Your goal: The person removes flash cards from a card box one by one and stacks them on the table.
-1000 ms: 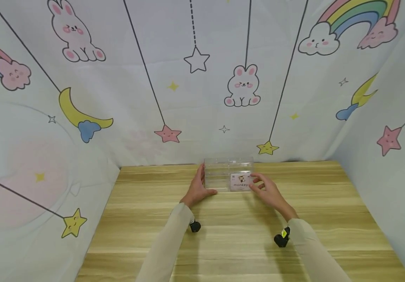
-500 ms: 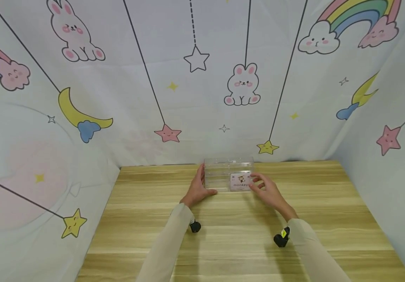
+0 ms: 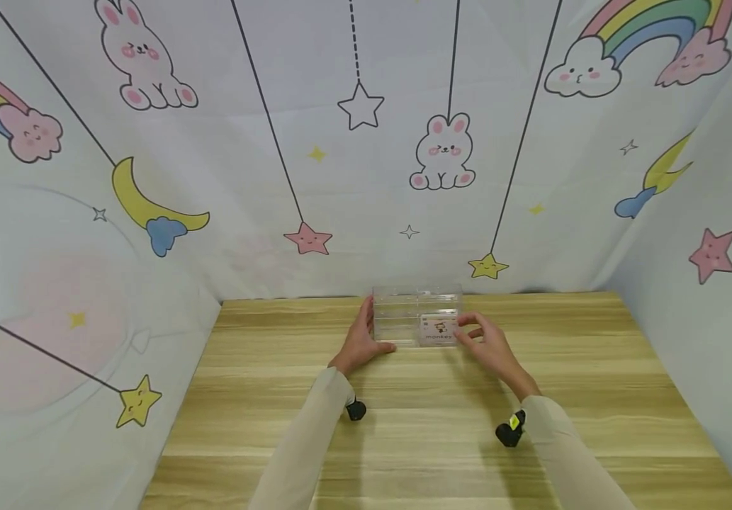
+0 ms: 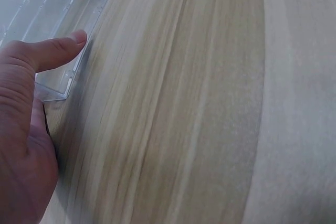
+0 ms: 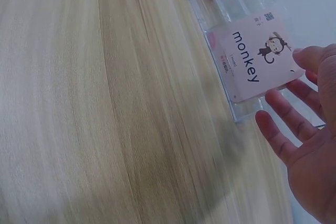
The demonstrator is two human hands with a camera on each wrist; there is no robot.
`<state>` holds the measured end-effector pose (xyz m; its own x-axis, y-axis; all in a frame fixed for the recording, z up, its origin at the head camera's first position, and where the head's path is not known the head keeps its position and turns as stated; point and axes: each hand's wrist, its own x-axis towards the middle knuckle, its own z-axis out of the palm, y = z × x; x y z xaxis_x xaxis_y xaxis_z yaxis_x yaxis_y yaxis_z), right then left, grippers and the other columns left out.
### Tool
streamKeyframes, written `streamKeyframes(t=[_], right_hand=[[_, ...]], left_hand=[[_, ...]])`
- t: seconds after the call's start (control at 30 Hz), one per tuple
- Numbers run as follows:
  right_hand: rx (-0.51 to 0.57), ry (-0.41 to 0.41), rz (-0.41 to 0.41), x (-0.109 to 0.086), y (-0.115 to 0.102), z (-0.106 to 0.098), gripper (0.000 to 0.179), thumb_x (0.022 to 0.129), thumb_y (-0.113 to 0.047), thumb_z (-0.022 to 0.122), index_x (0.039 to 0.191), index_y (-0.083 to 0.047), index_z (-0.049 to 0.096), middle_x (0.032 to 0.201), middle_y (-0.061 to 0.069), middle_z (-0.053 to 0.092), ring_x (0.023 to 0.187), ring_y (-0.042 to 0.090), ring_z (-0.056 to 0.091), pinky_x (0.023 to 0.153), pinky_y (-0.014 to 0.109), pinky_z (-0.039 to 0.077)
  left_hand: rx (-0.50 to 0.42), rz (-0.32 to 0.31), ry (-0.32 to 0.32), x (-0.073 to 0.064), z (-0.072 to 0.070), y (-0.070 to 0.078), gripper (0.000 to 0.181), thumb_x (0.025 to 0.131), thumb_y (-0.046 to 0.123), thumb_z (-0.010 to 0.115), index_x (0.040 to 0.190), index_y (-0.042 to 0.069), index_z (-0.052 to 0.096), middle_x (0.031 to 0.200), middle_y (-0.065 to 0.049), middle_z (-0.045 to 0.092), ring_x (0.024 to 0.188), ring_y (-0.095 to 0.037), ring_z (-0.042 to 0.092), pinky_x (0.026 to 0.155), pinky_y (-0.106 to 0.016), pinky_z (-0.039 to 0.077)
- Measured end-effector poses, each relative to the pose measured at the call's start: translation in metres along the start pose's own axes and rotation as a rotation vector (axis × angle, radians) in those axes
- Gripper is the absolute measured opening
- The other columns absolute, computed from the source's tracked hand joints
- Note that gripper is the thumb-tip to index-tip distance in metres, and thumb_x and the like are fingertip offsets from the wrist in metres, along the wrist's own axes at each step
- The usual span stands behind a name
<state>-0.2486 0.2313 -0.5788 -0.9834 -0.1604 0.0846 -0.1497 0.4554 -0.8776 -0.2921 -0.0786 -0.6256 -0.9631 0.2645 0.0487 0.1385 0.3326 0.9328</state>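
Note:
A clear plastic compartment box [image 3: 395, 311] sits at the back of the table, its sections in two columns. My left hand [image 3: 360, 341] grips its left end, thumb along the front edge and fingers down the side. In the left wrist view that thumb [image 4: 62, 51] lies over the near edge. A pale pink flash card [image 5: 260, 59] printed "monkey" lies at the front right section. My right hand [image 3: 488, 348] pinches the card's corner, thumb [image 5: 310, 57] on its face and a finger behind. The other right fingers spread loosely beside the box.
A wood-grain table [image 3: 429, 439] carries the box. A white printed cloth [image 3: 263, 177] hangs close behind the box and along both sides. Small black devices hang at each wrist, the right one [image 3: 509, 431] with a yellow mark.
The card's printing has shifted slightly down toward the box's front edge. Both hands keep their hold, and the head view has shifted a little.

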Motion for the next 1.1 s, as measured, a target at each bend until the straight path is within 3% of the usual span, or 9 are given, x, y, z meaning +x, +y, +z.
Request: streamKeyframes(t=[0.17,0.43,0.6,0.77,1.1], right_hand=[[-0.012,-0.007,-0.019,0.002,0.001,0.003,0.021,0.102,-0.019,0.069,0.118,-0.007,0.067,0.126,0.016,0.066,0.103,0.035,0.067,0.08,0.039,0.06],[-0.053,-0.019,-0.018,0.004,-0.001,0.005,0.022,0.104,-0.022,0.067,0.12,-0.009,0.072,0.126,0.013,0.068,0.106,0.034,0.067,0.079,0.037,0.059],[-0.067,-0.003,-0.048,0.006,-0.007,0.003,0.021,0.104,-0.019,0.066,0.12,-0.007,0.072,0.126,0.016,0.068,0.108,0.036,0.066,0.082,0.042,0.06],[-0.08,0.017,-0.077,0.009,-0.011,0.0,0.019,0.104,-0.016,0.067,0.118,-0.006,0.072,0.124,0.016,0.069,0.108,0.036,0.065,0.088,0.051,0.059],[-0.09,0.059,-0.13,0.013,-0.017,-0.007,0.02,0.101,-0.007,0.069,0.12,-0.004,0.072,0.122,0.016,0.07,0.103,0.032,0.066,0.083,0.049,0.061]], left_hand=[[-0.008,-0.002,0.004,0.001,0.0,0.001,0.126,0.076,0.002,0.093,0.167,0.013,0.006,0.173,-0.011,0.014,0.156,-0.028,0.023,0.125,-0.035,0.028],[0.002,-0.007,-0.004,-0.001,0.0,0.003,0.125,0.076,0.003,0.093,0.167,0.013,0.007,0.173,-0.01,0.014,0.156,-0.027,0.023,0.125,-0.034,0.028],[0.012,-0.022,-0.011,-0.001,-0.001,0.005,0.125,0.077,0.003,0.092,0.167,0.014,0.006,0.173,-0.007,0.012,0.156,-0.024,0.022,0.124,-0.031,0.028],[-0.007,-0.013,0.002,0.0,-0.001,0.006,0.124,0.077,0.001,0.092,0.167,0.013,0.007,0.173,-0.009,0.013,0.156,-0.027,0.022,0.125,-0.035,0.028],[-0.024,0.015,0.011,0.001,0.001,0.003,0.126,0.075,-0.001,0.092,0.167,0.01,0.007,0.173,-0.012,0.013,0.156,-0.03,0.022,0.125,-0.038,0.028]])
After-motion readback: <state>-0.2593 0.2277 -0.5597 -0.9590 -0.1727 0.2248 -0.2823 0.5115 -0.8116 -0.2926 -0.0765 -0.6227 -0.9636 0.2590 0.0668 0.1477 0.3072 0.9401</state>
